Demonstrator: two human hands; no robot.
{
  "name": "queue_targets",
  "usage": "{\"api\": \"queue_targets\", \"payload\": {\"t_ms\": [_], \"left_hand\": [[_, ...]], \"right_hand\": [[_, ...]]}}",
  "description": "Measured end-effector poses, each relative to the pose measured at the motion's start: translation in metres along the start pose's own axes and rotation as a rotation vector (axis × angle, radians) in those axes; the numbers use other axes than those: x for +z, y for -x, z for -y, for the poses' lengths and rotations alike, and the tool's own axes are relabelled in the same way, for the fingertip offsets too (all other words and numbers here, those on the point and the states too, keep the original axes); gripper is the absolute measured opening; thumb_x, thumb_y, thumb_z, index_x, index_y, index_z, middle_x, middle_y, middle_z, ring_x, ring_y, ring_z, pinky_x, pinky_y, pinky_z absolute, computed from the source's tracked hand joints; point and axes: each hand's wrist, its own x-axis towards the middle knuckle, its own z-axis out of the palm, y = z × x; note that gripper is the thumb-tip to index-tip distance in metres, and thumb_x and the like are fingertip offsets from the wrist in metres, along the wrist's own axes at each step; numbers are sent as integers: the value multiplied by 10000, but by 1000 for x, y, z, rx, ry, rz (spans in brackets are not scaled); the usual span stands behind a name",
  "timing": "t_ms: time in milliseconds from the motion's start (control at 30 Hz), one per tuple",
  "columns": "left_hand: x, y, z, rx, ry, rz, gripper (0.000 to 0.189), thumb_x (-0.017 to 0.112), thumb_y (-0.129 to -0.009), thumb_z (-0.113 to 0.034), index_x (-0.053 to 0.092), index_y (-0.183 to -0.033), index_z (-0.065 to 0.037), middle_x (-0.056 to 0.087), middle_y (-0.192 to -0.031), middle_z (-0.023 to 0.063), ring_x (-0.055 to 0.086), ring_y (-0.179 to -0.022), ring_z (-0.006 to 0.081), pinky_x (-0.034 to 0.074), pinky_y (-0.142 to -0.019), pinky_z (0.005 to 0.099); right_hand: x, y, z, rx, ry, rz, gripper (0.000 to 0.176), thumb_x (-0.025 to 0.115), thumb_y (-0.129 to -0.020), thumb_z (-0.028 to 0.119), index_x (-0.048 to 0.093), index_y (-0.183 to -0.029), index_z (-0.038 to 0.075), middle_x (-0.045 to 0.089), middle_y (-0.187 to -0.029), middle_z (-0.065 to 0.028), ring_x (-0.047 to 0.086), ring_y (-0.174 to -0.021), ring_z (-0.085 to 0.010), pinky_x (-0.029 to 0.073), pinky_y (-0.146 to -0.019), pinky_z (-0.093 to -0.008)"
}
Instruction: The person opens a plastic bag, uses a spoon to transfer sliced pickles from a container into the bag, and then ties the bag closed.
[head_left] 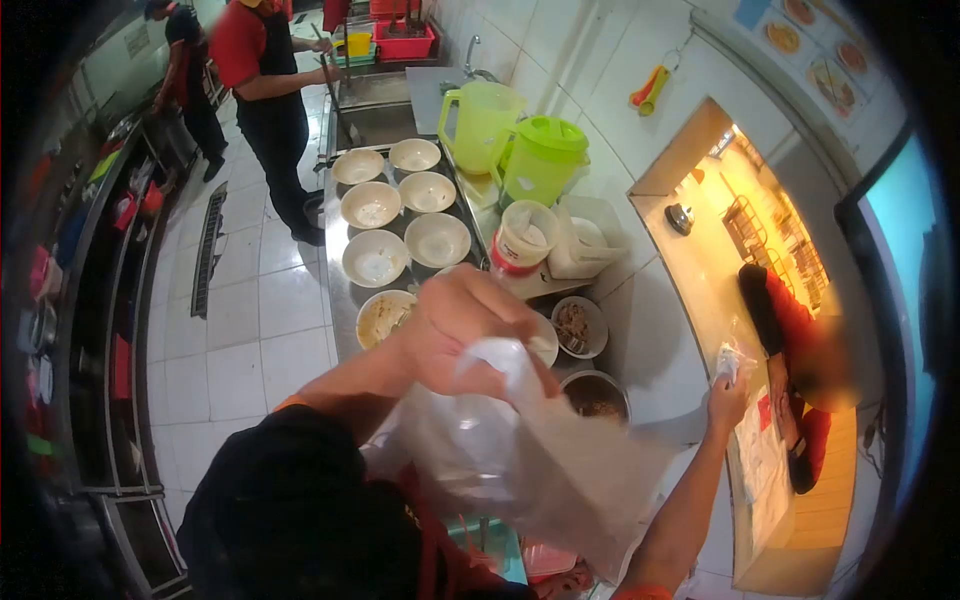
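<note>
My left hand (465,325) is closed on the top of a whitish plastic bag (500,450), raised over the near end of the steel counter. The bag hangs below it and spreads to the right. At the serving window, my right hand (728,395) grips a small clear packet (732,365) with pale contents. White bowls (375,260) stand in two rows on the counter beyond my left hand; the nearest bowl (383,318) has brown residue inside. Part of the counter is hidden behind the bag and my left hand.
Green pitchers (545,160), a red-based tub (522,238) and bowls of food (580,327) line the wall. A person in red (800,330) is at the window (690,270). Another person (270,90) stands by the sink (375,125), one farther back. Shelves (90,330) run along the left.
</note>
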Motion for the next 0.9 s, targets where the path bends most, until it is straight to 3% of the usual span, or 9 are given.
{"api": "queue_targets", "payload": {"t_ms": [200, 267, 333, 400, 500, 567, 667, 800, 900], "left_hand": [[-12, 44, -64, -420, -7, -188, 162, 688, -851, -109, 723, -796, 40, 633, -640, 125, 516, -474, 218, 373, -458, 351], [3, 57, -71, -532, -54, -135, 171, 679, -851, -123, 697, -756, 18, 618, -627, 127, 554, -507, 219, 397, -479, 346], [20, 62, -79, -646, -98, -67, 190, 669, -852, -138, 670, -716, -4, 604, -614, 129, 593, -540, 220, 421, -501, 342], [39, 62, -89, -732, -298, 170, 235, 686, -838, -165, 609, -670, -19, 579, -613, 138, 618, -579, 257, 435, -511, 362], [78, 70, -102, -603, -252, 166, 183, 664, -846, -178, 619, -727, -46, 565, -642, 127, 583, -591, 324, 433, -524, 400], [95, 84, -111, -518, -396, 290, 205, 689, -831, -195, 596, -712, -56, 569, -651, 123, 575, -599, 347, 424, -521, 438], [112, 94, -147, -550, -475, 295, 314, 683, -829, -298, 559, -666, -60, 571, -652, 133, 585, -653, 373, 435, -553, 460], [124, 122, -202, -665, -502, 386, 385, 652, -842, -378, 560, -653, -55, 584, -663, 155, 589, -692, 392, 449, -582, 474], [134, 149, -244, -659, -486, 413, 376, 652, -841, -372, 571, -658, -53, 578, -652, 161, 580, -676, 394, 437, -572, 476]], "right_hand": [[-27, 101, 30, -271, -297, -183, 517, 517, -926, 317, 503, -1342, 11, 513, -1359, -216, 511, -1225, -370, 425, -1000, -449], [-60, 170, 71, -171, -786, 106, 656, 578, -921, 437, 454, -1362, -32, 529, -1344, -192, 531, -1219, -317, 451, -979, -402], [-104, 235, 106, -144, -1495, 588, 579, 619, -926, 242, 406, -1405, -7, 519, -1351, -172, 559, -1162, -272, 461, -952, -350], [-155, 292, 142, -443, -1638, 786, 735, 697, -861, 341, 363, -1428, 13, 505, -1360, -162, 564, -1139, -284, 471, -926, -360], [-198, 359, 166, -530, -1439, 709, 722, 678, -863, 480, 463, -1329, -27, 590, -1254, -195, 630, -1053, -277, 516, -808, -386], [-204, 389, 161, -586, -764, 357, 435, 622, -915, 360, 592, -1138, -11, 667, -970, -194, 678, -849, -271, 502, -701, -372], [-238, 420, 167, -427, -935, 367, 233, 572, -926, 217, 642, -907, -5, 613, -708, -158, 654, -682, -264, 466, -609, -364], [-255, 475, 144, -374, -993, 453, 247, 542, -935, 164, 637, -798, -17, 620, -700, -98, 588, -642, -187, 434, -597, -313], [-250, 528, 109, -342, -889, 462, 247, 547, -954, 191, 674, -930, -19, 634, -713, -61, 585, -669, -144, 434, -583, -271]]}}
